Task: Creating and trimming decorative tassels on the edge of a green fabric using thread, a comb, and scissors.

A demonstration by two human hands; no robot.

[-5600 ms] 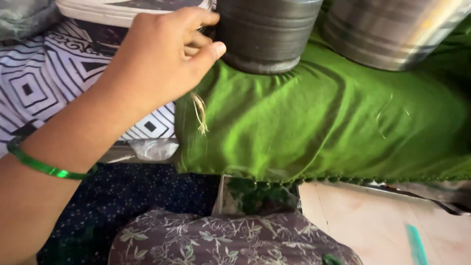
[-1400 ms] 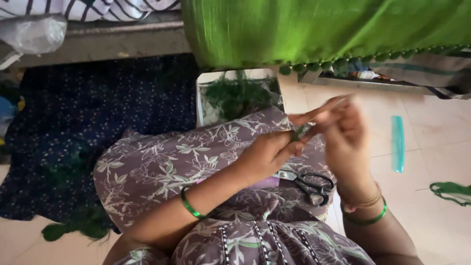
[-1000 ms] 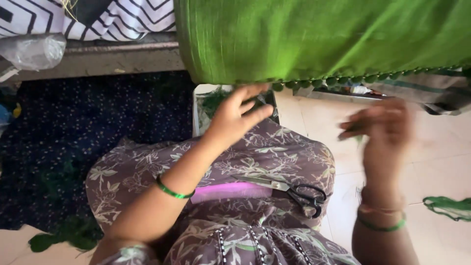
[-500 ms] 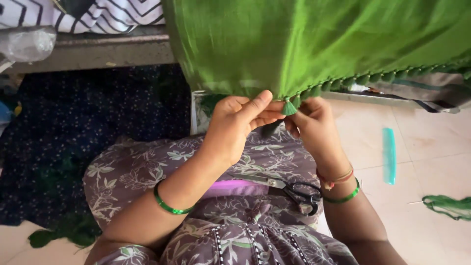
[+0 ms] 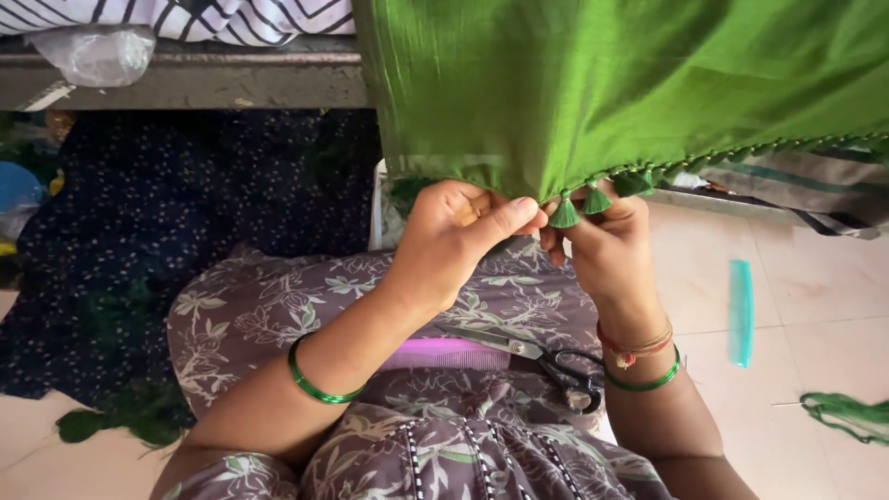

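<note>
Head view: left hand (image 5: 454, 236), right hand (image 5: 602, 243) pinching green cloth (image 5: 593, 83) tasselled hem.

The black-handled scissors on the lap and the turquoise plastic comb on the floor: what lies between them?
In the head view, the right forearm with its green bangle lies between the black-handled scissors and the turquoise plastic comb; beyond it, bare floor tile.

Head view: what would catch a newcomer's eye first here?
The bright green cloth hanging across the top, its lower edge lined with small tassels. Both hands meet under that edge: the left hand and right hand pinch one green tassel. Black-handled scissors lie on the lap below, beside a pink comb.
</note>
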